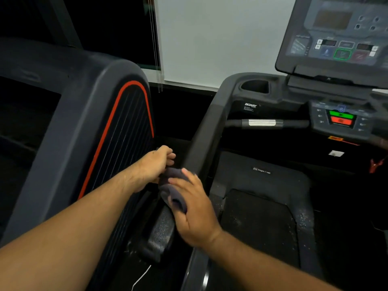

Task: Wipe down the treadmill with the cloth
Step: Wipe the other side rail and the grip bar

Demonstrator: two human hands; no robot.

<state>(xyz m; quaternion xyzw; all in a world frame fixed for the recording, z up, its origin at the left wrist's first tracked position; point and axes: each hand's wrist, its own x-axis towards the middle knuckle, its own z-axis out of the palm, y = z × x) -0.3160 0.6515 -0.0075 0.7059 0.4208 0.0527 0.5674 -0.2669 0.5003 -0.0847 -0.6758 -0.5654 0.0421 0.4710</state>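
Nearest you, your right hand [195, 208] lies over the cloth [171, 192] with its fingers nearly straight, just left of the treadmill upright [207, 131]. The bunched cloth runs lengthwise toward that upright's foot. Farther on, your left hand [155, 164] curls round its far end. Your right hand looks nearer the upright.
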